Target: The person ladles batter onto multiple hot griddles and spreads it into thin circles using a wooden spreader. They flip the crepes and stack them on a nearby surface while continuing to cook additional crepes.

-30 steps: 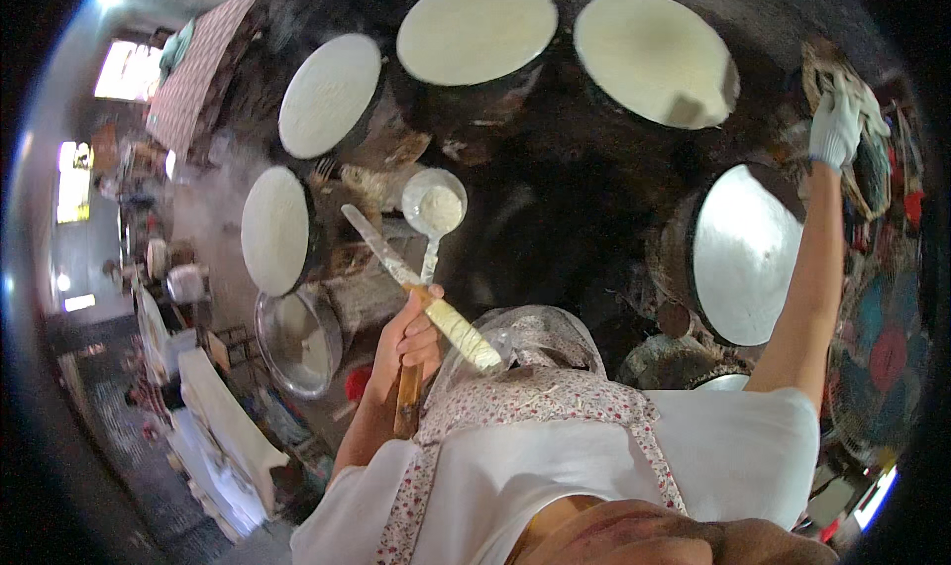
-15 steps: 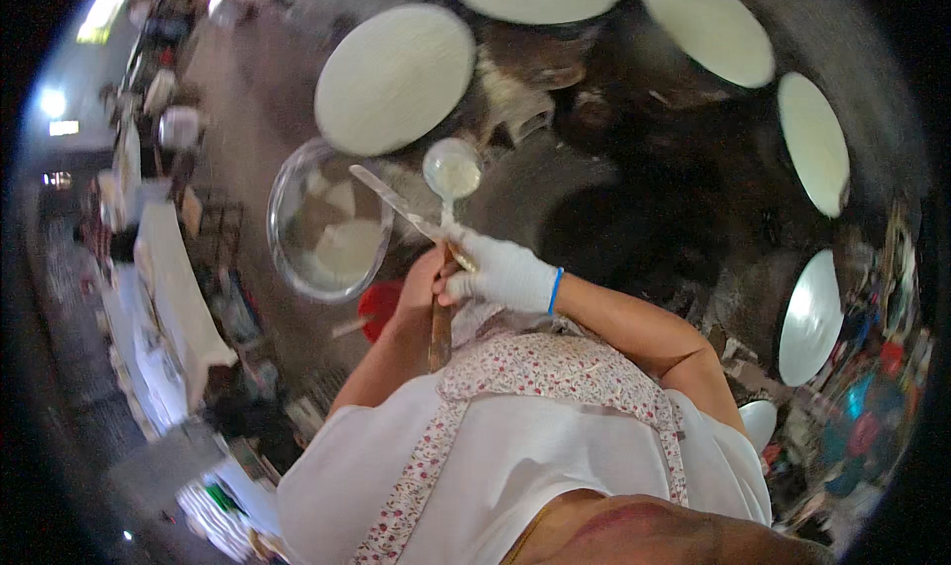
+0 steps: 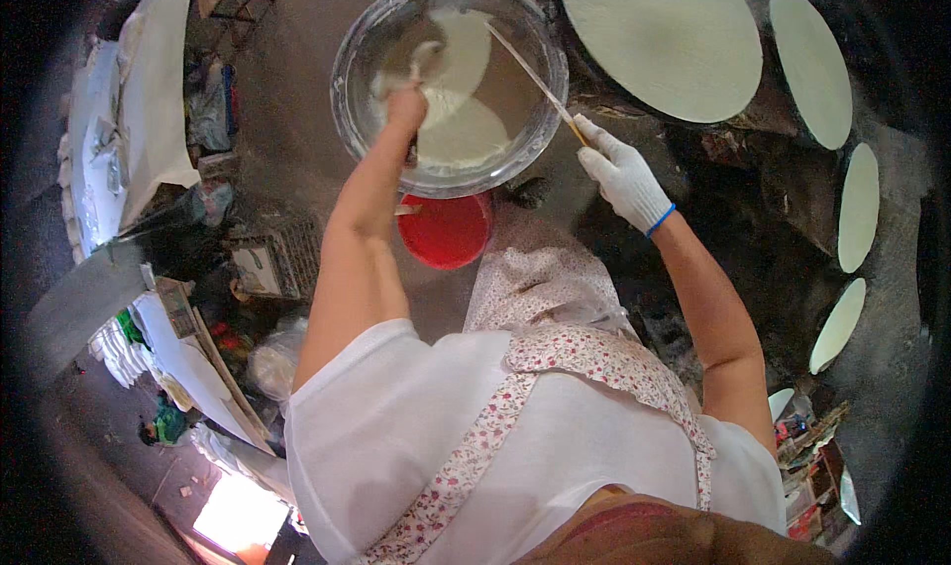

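My bare left hand is closed round the handle of a ladle, inside a wide metal basin. The ladle's bowl is smeared by motion. Pale, creamy batter and a thinner, brownish liquid lie in the basin. In my white-gloved right hand is a long, thin spatula with a yellowish-brown handle. Its blade slants up and left over the basin's right rim, with the tip above the contents. Whether the tip touches the liquid, I cannot tell.
A large round griddle covered in pale batter stands right of the basin, with several more curving down the right side. Below the basin is a red bucket. Cloth-covered tables and a wire crate are at left.
My view has turned toward the basin. The hands, together before, are now apart: the left has carried the ladle into the basin, the right holds the spatula off to the right.
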Demonstrator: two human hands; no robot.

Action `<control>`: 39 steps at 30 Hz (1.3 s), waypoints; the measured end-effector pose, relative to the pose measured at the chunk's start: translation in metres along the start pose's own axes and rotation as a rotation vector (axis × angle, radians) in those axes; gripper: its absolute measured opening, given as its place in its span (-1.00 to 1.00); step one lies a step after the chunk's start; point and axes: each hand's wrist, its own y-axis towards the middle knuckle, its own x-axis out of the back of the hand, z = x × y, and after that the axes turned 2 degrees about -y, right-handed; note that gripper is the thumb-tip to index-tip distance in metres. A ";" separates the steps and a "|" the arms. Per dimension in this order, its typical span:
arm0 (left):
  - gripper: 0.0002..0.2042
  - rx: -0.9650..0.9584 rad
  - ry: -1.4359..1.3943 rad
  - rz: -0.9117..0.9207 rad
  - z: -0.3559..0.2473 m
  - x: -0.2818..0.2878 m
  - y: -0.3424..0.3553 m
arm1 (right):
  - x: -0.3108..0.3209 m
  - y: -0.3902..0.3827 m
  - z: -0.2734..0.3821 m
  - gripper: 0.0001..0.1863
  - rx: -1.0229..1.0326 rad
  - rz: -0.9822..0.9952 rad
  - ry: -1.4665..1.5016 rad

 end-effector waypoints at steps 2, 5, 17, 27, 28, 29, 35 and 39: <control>-0.57 -0.037 0.163 0.204 -0.031 -0.034 -0.032 | 0.001 0.020 -0.002 -0.43 -0.071 0.004 -0.133; -0.56 -0.278 -0.080 0.380 -0.049 0.035 -0.114 | 0.002 0.041 0.005 -0.48 -0.103 0.119 -0.279; -0.53 0.035 -0.134 0.542 -0.041 0.028 -0.151 | -0.010 0.089 0.023 -0.55 -0.596 0.489 -0.414; -0.72 1.051 -2.143 0.753 -0.069 -0.040 -0.179 | -0.051 0.019 0.011 -0.43 -0.737 0.258 0.103; -0.71 1.070 -2.287 0.838 -0.077 -0.037 -0.181 | -0.055 0.009 0.006 -0.42 -0.713 0.237 0.145; -0.70 1.088 -2.429 0.929 -0.085 -0.034 -0.186 | -0.060 0.001 0.004 -0.41 -0.723 0.221 0.169; -0.66 0.722 -2.723 1.048 -0.140 0.020 -0.204 | -0.075 -0.050 0.012 -0.42 -0.474 0.073 0.217; -0.69 0.302 -2.584 0.898 -0.153 0.089 -0.222 | -0.082 -0.090 0.030 -0.39 -0.093 0.060 0.181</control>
